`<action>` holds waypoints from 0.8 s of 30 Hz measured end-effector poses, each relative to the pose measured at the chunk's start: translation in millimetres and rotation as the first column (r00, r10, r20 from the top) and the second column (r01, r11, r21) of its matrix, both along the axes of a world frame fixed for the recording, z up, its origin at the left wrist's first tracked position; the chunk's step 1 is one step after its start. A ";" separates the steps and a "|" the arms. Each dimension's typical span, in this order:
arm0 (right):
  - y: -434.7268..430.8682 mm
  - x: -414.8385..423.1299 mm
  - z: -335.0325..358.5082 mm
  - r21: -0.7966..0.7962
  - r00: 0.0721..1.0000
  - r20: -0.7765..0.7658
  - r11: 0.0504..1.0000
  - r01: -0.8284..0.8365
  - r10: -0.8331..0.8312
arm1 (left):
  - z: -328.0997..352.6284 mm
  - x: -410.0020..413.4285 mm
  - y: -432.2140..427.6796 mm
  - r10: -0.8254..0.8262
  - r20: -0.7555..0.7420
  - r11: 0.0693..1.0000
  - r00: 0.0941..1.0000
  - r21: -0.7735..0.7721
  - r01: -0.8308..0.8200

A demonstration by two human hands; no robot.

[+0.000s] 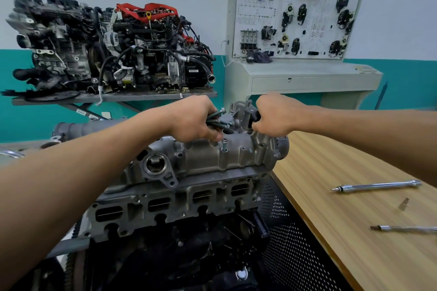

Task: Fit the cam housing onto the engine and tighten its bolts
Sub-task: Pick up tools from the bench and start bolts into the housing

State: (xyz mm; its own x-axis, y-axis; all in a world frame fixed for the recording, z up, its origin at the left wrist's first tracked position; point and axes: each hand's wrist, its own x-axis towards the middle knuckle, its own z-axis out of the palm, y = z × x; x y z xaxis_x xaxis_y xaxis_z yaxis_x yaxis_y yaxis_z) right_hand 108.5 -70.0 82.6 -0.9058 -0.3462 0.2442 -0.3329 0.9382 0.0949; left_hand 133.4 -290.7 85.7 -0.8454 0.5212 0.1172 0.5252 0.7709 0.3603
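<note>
The grey aluminium cam housing (205,160) lies on top of the engine (170,205) in the middle of the view. One bolt (224,144) stands upright in a hole along its near edge. My left hand (192,120) hovers over the housing's top, shut on a bundle of bolts (218,119) whose heads point right. My right hand (276,116) is closed at the housing's far right end, against a dark part there. What its fingers hold is hidden.
A wooden bench (354,231) on the right carries a long chrome extension bar (376,185), a small bit (404,203) and another tool (404,228). A perforated black panel (283,231) stands beside the engine. Behind are a second engine (106,49) on a stand and a training board (298,12).
</note>
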 end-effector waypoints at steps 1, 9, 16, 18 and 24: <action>0.5 -0.4 0.3 0.001 1.000 0.000 1.000 0.001 -0.001 | -0.3 -0.6 0.2 -0.001 -0.005 1.000 1.000 -0.001 0.001; 0.8 -3.0 1.4 0.035 1.000 -0.001 0.999 0.019 -0.019 | -2.8 -2.7 0.0 0.027 -0.032 1.000 0.999 0.006 -0.026; 1.6 2.7 -3.4 0.029 0.998 -0.031 0.998 0.061 -0.060 | -6.6 0.2 3.2 0.078 -0.085 0.997 0.993 0.007 -0.078; 2.6 7.2 -5.9 0.042 0.996 -0.058 0.997 0.065 -0.063 | -9.4 1.3 2.9 0.096 -0.083 0.995 0.992 0.025 -0.094; -7.8 31.3 3.3 0.257 0.963 -0.262 0.956 0.139 -0.070 | -2.1 13.1 -7.2 0.101 -0.018 0.992 0.995 0.072 -0.099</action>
State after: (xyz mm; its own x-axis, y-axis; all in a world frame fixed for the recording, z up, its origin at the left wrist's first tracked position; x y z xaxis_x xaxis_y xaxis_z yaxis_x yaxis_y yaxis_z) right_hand 139.9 -77.8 85.9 -0.8634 -0.3373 0.3753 -0.1681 0.8936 0.4162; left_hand 146.6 -297.8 83.6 -0.8898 0.4237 0.1695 0.4548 0.7929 0.4055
